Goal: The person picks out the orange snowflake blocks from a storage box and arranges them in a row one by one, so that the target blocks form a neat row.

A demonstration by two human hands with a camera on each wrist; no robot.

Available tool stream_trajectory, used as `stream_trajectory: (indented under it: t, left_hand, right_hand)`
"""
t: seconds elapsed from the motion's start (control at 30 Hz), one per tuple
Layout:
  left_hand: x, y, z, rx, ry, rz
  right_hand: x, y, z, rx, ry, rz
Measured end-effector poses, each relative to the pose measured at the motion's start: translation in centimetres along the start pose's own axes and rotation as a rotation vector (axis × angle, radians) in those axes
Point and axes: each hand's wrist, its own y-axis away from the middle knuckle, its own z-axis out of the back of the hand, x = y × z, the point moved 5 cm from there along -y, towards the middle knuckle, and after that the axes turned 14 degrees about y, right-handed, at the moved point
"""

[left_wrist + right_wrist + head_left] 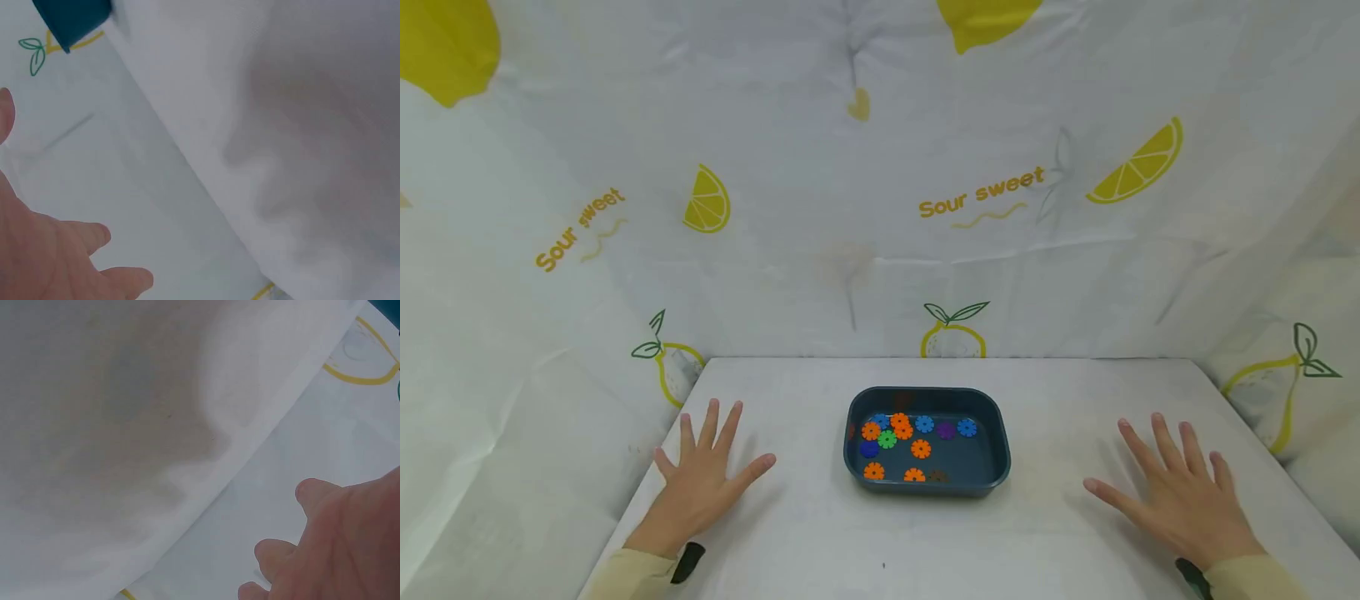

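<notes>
A dark blue rectangular tray (985,486) with rounded corners sits on the white table in the head view. Inside it lie several small notched plastic discs, among them an orange disc (921,449), a green disc (887,439), a purple disc (946,430) and a blue disc (967,427). To the left of the tray, my left hand (703,483) is held with fingers spread, holding nothing. On the tray's right, my right hand (1183,496) is likewise spread and holds nothing. Both hands are apart from the tray. Each wrist view catches part of its hand and a tray corner (78,22).
The white table (805,550) ends at a back edge against a hanging white cloth (797,292) printed with lemons and lettering. The cloth also runs along the left and right sides. Dark bands (688,562) show at both wrists.
</notes>
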Motion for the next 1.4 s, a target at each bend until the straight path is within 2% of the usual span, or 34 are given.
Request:
stream_trajectory:
  t: [0.13, 0.33, 0.53, 0.7, 0.9, 1.03, 1.2, 1.4]
  left_hand:
    - [-2.0, -1.0, -0.7, 0.001, 0.136, 0.005]
    - [-5.4, -2.9, -2.6, -0.021, 0.365, -0.021]
    - [-7.1, -4.3, -4.9, -0.02, 0.567, 0.035]
    - [-8.2, -5.2, -6.3, 0.017, 0.735, 0.056]
    - [-8.9, -5.9, -7.7, 0.149, 0.936, 0.11]
    - [-8.8, -6.3, -8.7, 0.224, 0.999, 0.14]
    - [-8.4, -6.5, -9.6, 0.242, 1.027, 0.161]
    - [-8.4, -6.3, -10.0, 0.28, 1.052, 0.164]
  right_hand:
    - [1.4, -1.2, 1.4, -0.032, 0.008, 0.039]
    - [4.7, -3.6, 4.2, -0.093, 0.017, 0.127]
    - [9.0, -6.0, 6.9, -0.116, -0.001, 0.228]
    - [12.5, -7.7, 8.7, -0.124, -0.018, 0.307]
    - [17.3, -9.7, 9.6, -0.118, -0.089, 0.433]
    - [20.7, -10.9, 9.4, -0.092, -0.149, 0.528]
    - [24.4, -11.7, 9.1, -0.003, -0.225, 0.605]
    - [27.8, -12.2, 8.3, 0.091, -0.254, 0.669]
